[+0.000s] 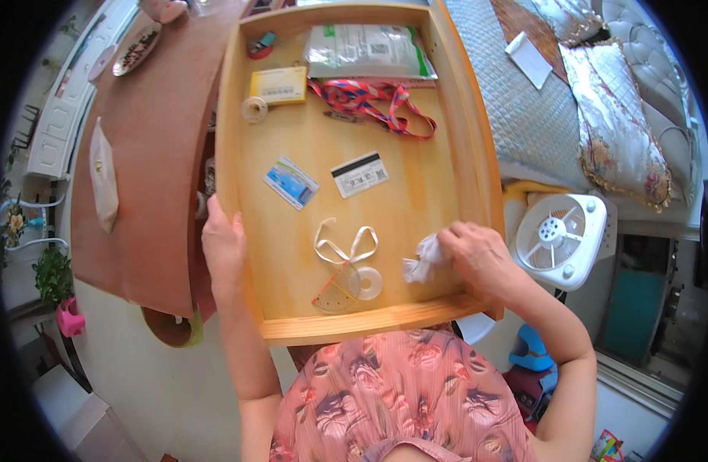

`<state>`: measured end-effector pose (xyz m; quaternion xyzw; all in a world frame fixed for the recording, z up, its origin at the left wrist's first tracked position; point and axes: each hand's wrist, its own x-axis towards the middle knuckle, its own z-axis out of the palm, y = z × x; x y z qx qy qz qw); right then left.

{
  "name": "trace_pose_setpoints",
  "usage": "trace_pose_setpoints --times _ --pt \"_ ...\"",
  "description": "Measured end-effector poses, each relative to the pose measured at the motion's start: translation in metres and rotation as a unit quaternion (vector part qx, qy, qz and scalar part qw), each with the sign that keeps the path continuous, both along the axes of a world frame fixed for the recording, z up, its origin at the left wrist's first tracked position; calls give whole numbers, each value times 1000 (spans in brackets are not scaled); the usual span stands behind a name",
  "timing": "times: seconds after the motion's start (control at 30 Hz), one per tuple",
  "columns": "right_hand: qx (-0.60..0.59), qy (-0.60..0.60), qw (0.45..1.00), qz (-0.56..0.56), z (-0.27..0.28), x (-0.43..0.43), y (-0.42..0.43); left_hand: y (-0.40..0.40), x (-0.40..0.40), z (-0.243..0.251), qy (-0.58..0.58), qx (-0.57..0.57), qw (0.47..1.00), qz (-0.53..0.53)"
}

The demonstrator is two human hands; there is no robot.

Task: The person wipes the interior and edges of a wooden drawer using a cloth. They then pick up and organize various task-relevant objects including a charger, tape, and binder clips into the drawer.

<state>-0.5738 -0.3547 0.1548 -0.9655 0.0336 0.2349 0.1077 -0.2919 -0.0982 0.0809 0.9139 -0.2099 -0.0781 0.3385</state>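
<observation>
My left hand [222, 245] grips the left wall of a wooden drawer [342, 332] in front of me. Inside the drawer's right side, my right hand [475, 254] holds a crumpled white cloth or tissue [428, 260]. To its left lie a clear protractor [337, 291], a white ring-shaped roll [369, 283] and a looped white ribbon [362, 245]. Two cards, one blue [291, 182] and one white with a black stripe [359, 175], rest mid-drawer. Towards the far end are a patterned lanyard [354, 95], a yellow box [278, 85], a tape roll [254, 109] and a clear plastic packet [368, 52].
A brown table [151, 144] with a white pouch [104, 173] and a dish [137, 49] stands left of the drawer. On the right are a white fan [560, 239] and a bed [492, 86]. A bin [169, 329] stands below the table.
</observation>
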Motion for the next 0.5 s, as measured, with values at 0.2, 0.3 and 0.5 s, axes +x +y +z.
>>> trace_pose_setpoints --times 0.2,0.3,0.5 --pt "213 -33 970 -116 -3 -22 -8 -4 4 3 19 -1 1000 -9" --pt "153 -221 894 -357 15 -17 -49 1 5 1 24 12 1000 -9" --pt "129 -369 793 -468 -44 -11 -144 -19 7 13 13 50 999 -9"
